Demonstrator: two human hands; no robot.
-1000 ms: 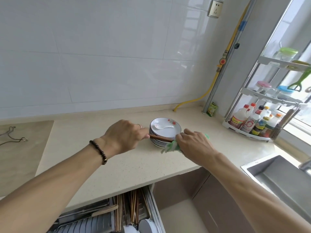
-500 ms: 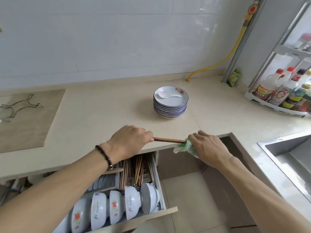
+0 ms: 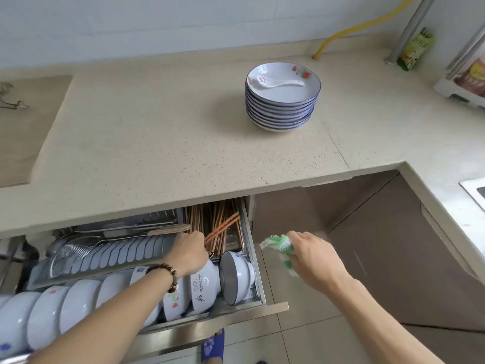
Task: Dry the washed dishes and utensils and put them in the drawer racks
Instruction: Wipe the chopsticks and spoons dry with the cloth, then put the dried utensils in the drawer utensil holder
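My left hand (image 3: 189, 251) grips a pair of brown chopsticks (image 3: 223, 227) and holds them over the chopstick compartment (image 3: 210, 216) at the right end of the pulled-out drawer rack (image 3: 257, 285). My right hand (image 3: 313, 256) holds a green and white cloth (image 3: 279, 245) in the air just right of the drawer. A stack of several blue-rimmed plates (image 3: 282, 111) stands on the counter with a white spoon (image 3: 278, 82) lying in the top plate. White bowls (image 3: 78, 306) stand on edge in a row along the front of the drawer.
The beige counter (image 3: 157, 143) overhangs the back of the drawer. A strainer and ladles (image 3: 78, 248) lie in the drawer's left tray. Brown cabinet doors (image 3: 380, 245) stand to the right, a sink corner (image 3: 475, 187) at the far right, a yellow hose (image 3: 349, 30) at the wall.
My left hand has carried the chopsticks from counter height down into the drawer. My right hand let go of the chopsticks, dropped lower and keeps the cloth. The view tilted downward.
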